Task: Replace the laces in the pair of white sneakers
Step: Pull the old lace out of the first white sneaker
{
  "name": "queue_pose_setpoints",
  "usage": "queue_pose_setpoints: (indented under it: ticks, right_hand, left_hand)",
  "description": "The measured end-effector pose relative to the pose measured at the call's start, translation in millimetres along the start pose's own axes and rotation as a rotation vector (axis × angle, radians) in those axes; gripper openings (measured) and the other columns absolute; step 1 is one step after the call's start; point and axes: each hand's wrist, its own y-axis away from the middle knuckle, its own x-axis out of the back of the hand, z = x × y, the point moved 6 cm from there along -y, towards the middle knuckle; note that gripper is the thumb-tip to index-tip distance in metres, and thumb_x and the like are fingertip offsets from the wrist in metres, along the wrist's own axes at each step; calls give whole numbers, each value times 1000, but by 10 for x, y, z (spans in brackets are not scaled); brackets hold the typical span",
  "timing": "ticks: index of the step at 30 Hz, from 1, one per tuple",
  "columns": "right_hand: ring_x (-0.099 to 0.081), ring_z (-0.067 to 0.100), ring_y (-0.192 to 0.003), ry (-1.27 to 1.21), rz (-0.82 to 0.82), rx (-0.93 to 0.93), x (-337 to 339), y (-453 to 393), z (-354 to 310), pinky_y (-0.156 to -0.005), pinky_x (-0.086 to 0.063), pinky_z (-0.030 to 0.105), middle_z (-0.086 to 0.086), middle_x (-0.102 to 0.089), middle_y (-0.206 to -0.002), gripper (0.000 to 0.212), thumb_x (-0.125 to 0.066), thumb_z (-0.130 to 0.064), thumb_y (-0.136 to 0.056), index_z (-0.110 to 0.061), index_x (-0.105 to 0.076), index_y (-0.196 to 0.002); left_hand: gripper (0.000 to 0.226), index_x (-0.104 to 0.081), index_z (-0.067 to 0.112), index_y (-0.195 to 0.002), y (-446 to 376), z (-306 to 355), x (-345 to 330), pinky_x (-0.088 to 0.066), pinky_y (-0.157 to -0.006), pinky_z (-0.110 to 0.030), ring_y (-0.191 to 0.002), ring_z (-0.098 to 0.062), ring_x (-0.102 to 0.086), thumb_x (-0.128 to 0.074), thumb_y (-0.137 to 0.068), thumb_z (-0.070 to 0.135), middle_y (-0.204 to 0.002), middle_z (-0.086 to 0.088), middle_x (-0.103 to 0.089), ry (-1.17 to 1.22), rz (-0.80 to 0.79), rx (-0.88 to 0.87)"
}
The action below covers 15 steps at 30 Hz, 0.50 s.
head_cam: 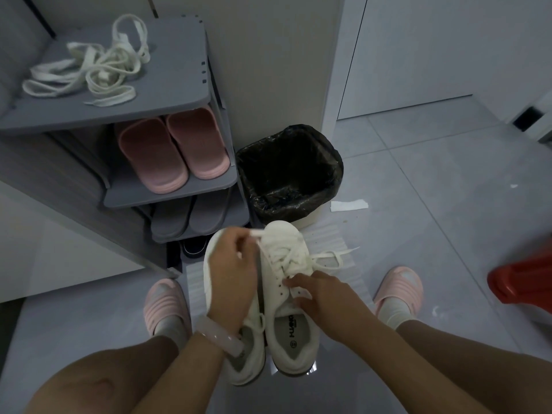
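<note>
Two white sneakers stand side by side on the floor between my feet, toes pointing away. The right sneaker (pixel 294 330) carries a loose white lace (pixel 286 252) partly threaded through its front eyelets, with ends trailing to the right. The left sneaker (pixel 249 363) lies mostly under my left arm. My left hand (pixel 231 264) pinches a lace end lifted above the toes. My right hand (pixel 316 291) pinches the right sneaker's eyelet flap. A tangle of loose white laces (pixel 92 67) lies on top of the shoe rack.
A grey shoe rack (pixel 167 94) at left holds pink slippers (pixel 173 147) and grey slippers (pixel 194 219). A bin with a black liner (pixel 289 174) stands just beyond the sneakers. A white paper scrap (pixel 349 205) and a red plastic object (pixel 521 282) lie right. My feet wear pink slippers.
</note>
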Motion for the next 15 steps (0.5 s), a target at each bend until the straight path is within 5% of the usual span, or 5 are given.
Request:
queue_pose_setpoints:
  ticks: [2,7,11,15]
  right_hand:
    - [-53,20,-108,13,2,-5,1,-8,11,-88,-44,29,1,-51,-121,36,-47,-33,-95,-38,-46,-131]
    - [-53,21,-108,25,-1,9,-4,-3,-10,-86,-44,29,2,-52,-118,34,-46,-31,-94,-36,-47,-128]
    - [-53,19,-106,25,10,5,17,-2,-19,-85,-42,28,1,-53,-119,35,-46,-32,-94,-36,-47,-129]
    - [-54,20,-106,31,-2,1,11,-4,-22,-84,-41,27,1,-53,-118,34,-45,-34,-95,-37,-47,-129]
  left_hand:
    - [21,-49,28,-83,-35,43,50,-35,-65,-2,-70,1,-49,-53,-90,9,-77,15,-50,16,27,-3]
    - [13,-54,14,-97,278,-278,-424,-38,-69,-16,-81,-11,-51,-57,-89,24,-86,5,-51,-239,-463,0]
    - [15,-56,6,-94,287,-309,-458,-41,-77,-30,-88,-20,-52,-50,-93,20,-93,-7,-57,-383,-446,-107]
    - [14,-53,6,-87,293,-230,-457,-36,-68,-27,-81,-19,-53,-44,-95,13,-88,-8,-58,-378,-427,-164]
